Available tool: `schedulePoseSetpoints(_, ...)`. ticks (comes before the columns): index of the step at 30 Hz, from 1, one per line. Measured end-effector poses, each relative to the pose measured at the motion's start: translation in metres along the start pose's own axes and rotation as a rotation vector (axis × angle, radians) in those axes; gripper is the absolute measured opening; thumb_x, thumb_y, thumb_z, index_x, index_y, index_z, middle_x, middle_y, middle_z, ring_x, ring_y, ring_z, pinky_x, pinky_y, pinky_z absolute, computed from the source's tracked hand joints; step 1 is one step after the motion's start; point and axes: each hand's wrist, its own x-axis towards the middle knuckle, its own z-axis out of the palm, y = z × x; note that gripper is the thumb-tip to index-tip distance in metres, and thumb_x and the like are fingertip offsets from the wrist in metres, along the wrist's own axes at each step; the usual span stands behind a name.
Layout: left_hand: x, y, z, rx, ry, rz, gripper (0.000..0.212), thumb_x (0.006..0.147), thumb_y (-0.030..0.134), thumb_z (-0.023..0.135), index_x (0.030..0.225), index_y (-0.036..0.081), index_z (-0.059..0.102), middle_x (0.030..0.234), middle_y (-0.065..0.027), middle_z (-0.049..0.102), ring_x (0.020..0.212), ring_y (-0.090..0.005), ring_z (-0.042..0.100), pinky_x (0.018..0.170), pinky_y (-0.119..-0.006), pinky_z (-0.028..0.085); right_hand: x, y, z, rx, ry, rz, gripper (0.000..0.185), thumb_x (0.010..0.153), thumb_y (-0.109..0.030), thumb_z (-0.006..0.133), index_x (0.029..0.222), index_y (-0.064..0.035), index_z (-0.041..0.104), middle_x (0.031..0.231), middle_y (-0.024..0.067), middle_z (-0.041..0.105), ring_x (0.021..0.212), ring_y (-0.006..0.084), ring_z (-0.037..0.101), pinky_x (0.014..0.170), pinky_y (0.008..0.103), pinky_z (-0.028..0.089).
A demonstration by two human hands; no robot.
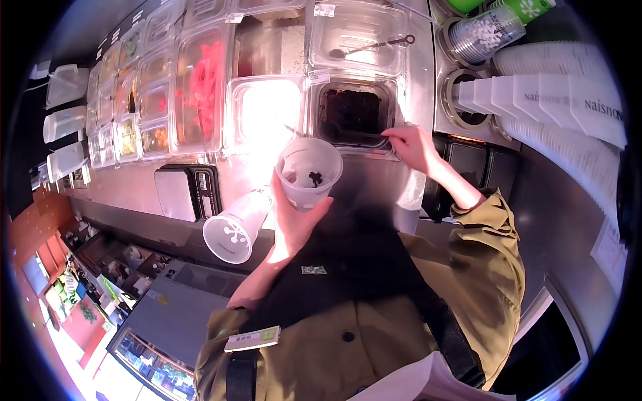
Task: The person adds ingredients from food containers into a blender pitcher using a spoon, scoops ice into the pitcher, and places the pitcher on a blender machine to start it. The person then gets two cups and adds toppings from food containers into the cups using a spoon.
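Observation:
My left hand [296, 218] grips a translucent plastic cup [311, 163] with a small dark clump of food [315, 179] inside, near its bottom. My right hand [414, 149] pinches the handle of a dark spoon [363, 135], whose far end reaches into a clear tub [392, 108]. Dark, moist-looking food [351, 108] fills part of that tub; the spoon's bowl is hard to make out against it. A second translucent cup [230, 235], printed with a white snowflake-like mark, stands just left of my left hand on the steel counter [251, 175].
Left of the cups lies a digital scale [188, 193]. Clear lidded tubs, one with pink-red food [203, 95], line the counter's far side. Another spoon [373, 46] rests on a lid [358, 30]. Stacked white cups [541, 100] project from holders at right, above black containers [466, 165].

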Motion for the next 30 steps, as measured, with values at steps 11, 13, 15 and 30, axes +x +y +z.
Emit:
schedulePoseSetpoints(11,0.008,0.008,0.001,0.221,-0.044,0.113,0.091,0.056,0.01,0.074,0.129,0.001,0.021,0.119,-0.0199,0.038,0.108,-0.0313,0.04,0.09,-0.04,0.035,-0.04,0.038,-0.018,0.902,-0.001,0.347,0.026,0.072,-0.001,0.044,0.09,0.0014,0.062,0.061,0.0009,0.053,0.052,0.0033,0.039,0.049,0.0171,0.03)
schedulePoseSetpoints(13,0.015,0.009,0.002,0.256,-0.066,0.12,0.09,0.056,0.01,0.074,0.129,0.001,0.022,0.119,-0.0201,0.038,0.108,-0.0319,0.04,0.09,-0.04,0.035,-0.049,0.026,-0.031,0.841,0.026,0.318,0.026,0.072,-0.001,0.045,0.091,0.0013,0.062,0.062,0.0009,0.053,0.052,0.0032,0.039,0.048,0.0172,0.03)
schedulePoseSetpoints(15,0.019,0.01,0.004,0.293,-0.088,0.129,0.09,0.055,0.009,0.074,0.129,0.001,0.023,0.119,-0.0203,0.038,0.108,-0.0325,0.04,0.09,-0.04,0.035,-0.06,0.009,-0.046,0.641,0.083,0.21,0.026,0.074,-0.002,0.046,0.094,0.0008,0.061,0.064,0.0004,0.054,0.055,0.003,0.042,0.048,0.0184,0.031)
schedulePoseSetpoints(30,0.014,0.013,0.012,0.264,0.031,0.284,0.08,0.056,0.01,0.073,0.123,0.002,0.03,0.112,-0.0169,0.041,0.104,-0.0323,0.039,0.088,-0.039,0.033,-0.073,-0.076,-0.096,-0.633,0.339,-0.425,0.026,0.061,-0.003,0.057,0.086,-0.0059,0.061,0.065,0.0045,0.05,0.049,0.0225,0.049,0.046,0.0316,0.04)
